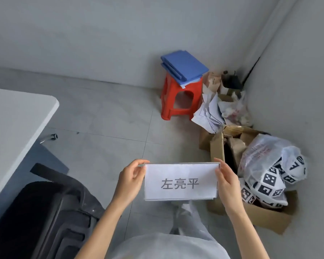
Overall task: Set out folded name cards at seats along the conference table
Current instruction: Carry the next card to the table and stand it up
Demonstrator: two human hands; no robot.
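Currently two hands, left point(129, 182) and right point(227, 186), are gripping one card point(180, 181) by its side edges, over bare floor point(108, 116); one bench point(13, 126) corner is sitting left, one stool point(180, 98) ahead.

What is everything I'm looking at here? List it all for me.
name card: one, white with dark printed characters in a clear holder, held up in front of the person over the floor
table: one, white, corner at the left
chair: one, black, lower left beside the table
stool: one, red plastic, by the far wall
folders: a small stack, blue, on the stool
crumpled paper: a pile, white and brown, in the corner
cardboard box: at least one, brown, on the right
plastic bag: one, translucent white, in the box
patterned sheets: several, black-and-white squares, in the box
left hand: grips the card's left edge
right hand: grips its right edge
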